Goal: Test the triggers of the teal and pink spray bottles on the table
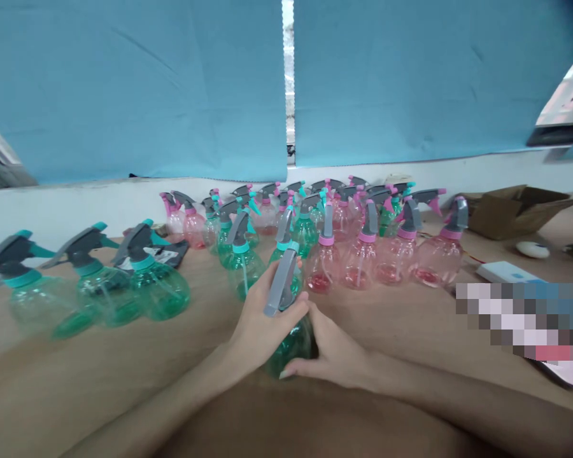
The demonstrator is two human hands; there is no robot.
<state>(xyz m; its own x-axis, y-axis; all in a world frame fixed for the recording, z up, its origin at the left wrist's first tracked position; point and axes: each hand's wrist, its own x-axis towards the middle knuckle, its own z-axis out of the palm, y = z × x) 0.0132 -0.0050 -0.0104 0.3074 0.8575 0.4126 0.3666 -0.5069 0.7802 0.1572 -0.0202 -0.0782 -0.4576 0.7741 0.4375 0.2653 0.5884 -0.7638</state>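
Both hands are on one green spray bottle (293, 343) with a grey and teal trigger head, near the table's front edge. My left hand (262, 312) is wrapped around its neck, just under the grey spray head (282, 280). Lower down, my right hand (334, 350) grips the bottle's round body from the right side, thumb across the front. The fingers behind the bottle are hidden. Just beyond stand another green spray bottle (245, 270) and a pink spray bottle (323, 267).
On the left stand three green spray bottles (160, 289). Several pink and green ones (305, 232) crowd along the back wall. At right are an open cardboard box (516, 213), a white mouse-like object (532, 249), a white box (509, 272) and a blurred-out item. Blue curtains (138, 89) hang behind.
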